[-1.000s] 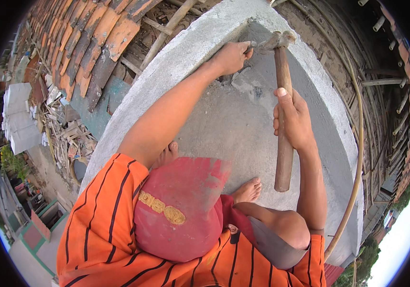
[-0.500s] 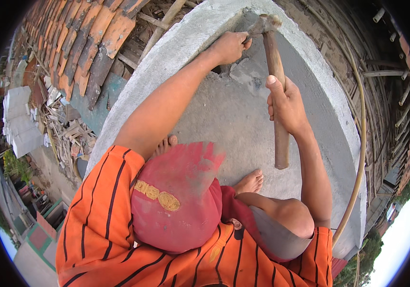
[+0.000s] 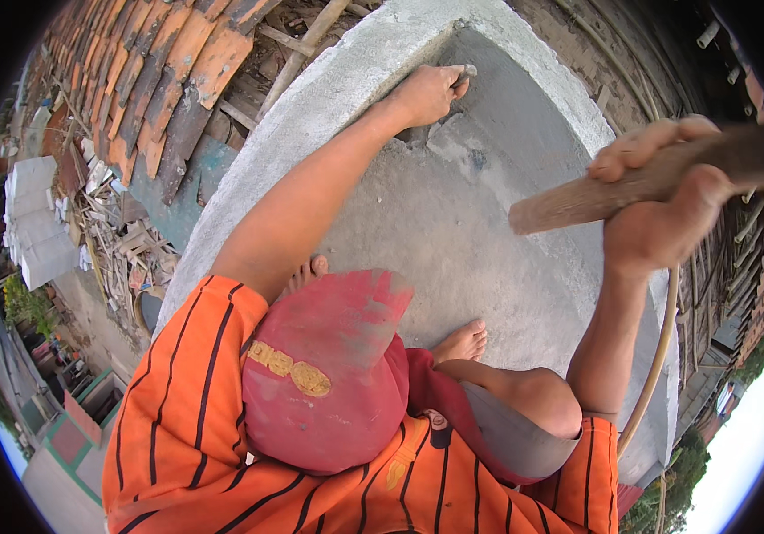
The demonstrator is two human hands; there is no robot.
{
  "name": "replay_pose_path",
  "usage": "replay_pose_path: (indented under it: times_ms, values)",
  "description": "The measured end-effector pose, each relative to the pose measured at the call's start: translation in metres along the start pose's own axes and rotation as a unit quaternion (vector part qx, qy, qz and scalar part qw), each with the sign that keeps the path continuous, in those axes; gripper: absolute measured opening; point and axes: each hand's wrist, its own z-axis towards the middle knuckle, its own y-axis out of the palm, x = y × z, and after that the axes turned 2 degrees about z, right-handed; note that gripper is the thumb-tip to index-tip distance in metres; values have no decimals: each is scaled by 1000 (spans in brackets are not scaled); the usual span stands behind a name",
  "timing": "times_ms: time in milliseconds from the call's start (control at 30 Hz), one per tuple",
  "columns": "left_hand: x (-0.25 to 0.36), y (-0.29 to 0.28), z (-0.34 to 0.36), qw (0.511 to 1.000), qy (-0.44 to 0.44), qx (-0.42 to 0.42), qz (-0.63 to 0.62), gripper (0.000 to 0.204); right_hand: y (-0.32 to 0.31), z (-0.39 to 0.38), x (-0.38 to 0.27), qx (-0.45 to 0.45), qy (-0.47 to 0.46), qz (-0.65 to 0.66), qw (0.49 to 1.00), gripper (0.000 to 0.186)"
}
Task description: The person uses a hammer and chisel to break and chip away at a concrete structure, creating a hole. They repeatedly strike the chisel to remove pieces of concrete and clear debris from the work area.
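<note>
At the far corner of a grey concrete trough-like slab, my left hand is closed around a short metal chisel. Only the chisel's rounded end shows beyond the fingers; its tip is hidden. Just below that hand, a dark broken hole shows in the concrete beside the low wall. My right hand is raised on the right, wrapped round the wooden handle of a hammer. The handle tilts up to the right, and the hammer's head is lost in the dark rim of the view.
A rough pale concrete wall curves around both sides. Clay roof tiles lie beyond it at left, near timber rubble. A yellowish hose and bamboo poles run along the right. My bare feet rest on the slab.
My right hand has swung the hammer up and to the right, away from the chisel, where its head was before. My left hand stays in nearly the same place.
</note>
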Motion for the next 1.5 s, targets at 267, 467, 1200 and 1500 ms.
replay_pose_path:
  times_ms: [267,467,1200,1500]
  values:
    - [-39,32,-24,987,-77,-127,62,16,13,-41,16,-66,386,-196,899,62]
    - [8,2,-6,995,-31,-65,64,13,14,-16,-27,-18,201,-180,963,49]
    - [23,-10,23,986,78,91,118,8,-29,-79,-29,-18,166,-153,974,52]
    - [26,-12,27,993,46,23,106,11,-36,-46,-46,2,53,-154,987,65]
